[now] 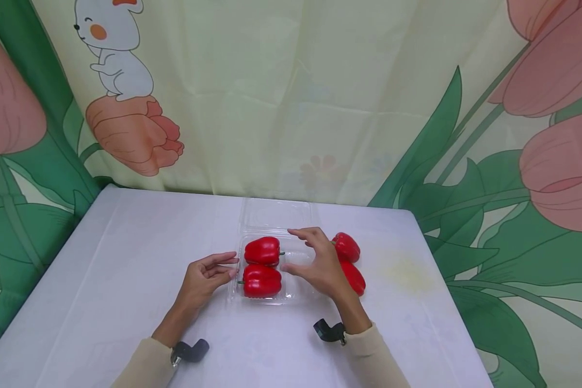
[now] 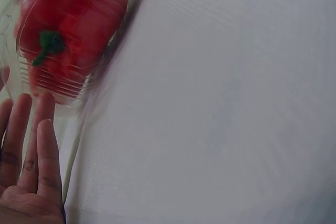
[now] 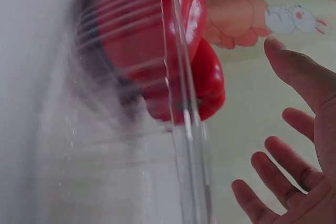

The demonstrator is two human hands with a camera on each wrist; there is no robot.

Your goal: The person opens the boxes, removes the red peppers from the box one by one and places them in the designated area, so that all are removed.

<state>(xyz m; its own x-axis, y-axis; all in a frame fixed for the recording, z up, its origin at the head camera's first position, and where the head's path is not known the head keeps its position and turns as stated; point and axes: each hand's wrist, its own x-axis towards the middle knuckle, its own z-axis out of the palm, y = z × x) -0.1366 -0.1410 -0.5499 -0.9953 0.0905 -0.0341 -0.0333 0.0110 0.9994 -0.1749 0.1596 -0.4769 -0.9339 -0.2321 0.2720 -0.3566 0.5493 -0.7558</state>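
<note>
While the right hand (image 1: pixel 316 261) hovers at the centre of the head view, its grip is spread, thumb and fingers well apart with nothing between them. Lower left of it, the left hand (image 1: pixel 208 277) holds nothing either; its fingers are loosely extended at the left edge of the clear container (image 1: pixel 262 302), perhaps to steady it, though whether they touch the wall I cannot tell.

Inside, in the container's left half, lie an upper pepper (image 1: pixel 262 251) and a lower pepper (image 1: pixel 262 281), side by side and touching. Their stems point opposite ways, upper to the right and lower to the left, which probably helps them nest snugly. Both are bright red, glossy and plump, with short green stems. Two more, a far pepper (image 1: pixel 347 247) and a near pepper (image 1: pixel 354 277), lie right of centre beside the container, partly hidden by the right hand and its wrist, likely put there for easy reach.

The transparent lid (image 1: pixel 277 215) lies folded back toward the top, presumably to leave the container accessible. White cloth covers the worktop (image 1: pixel 102 280); behind hangs a curtain (image 1: pixel 252 97) printed with a rabbit (image 1: pixel 121 70) and tulips.
</note>
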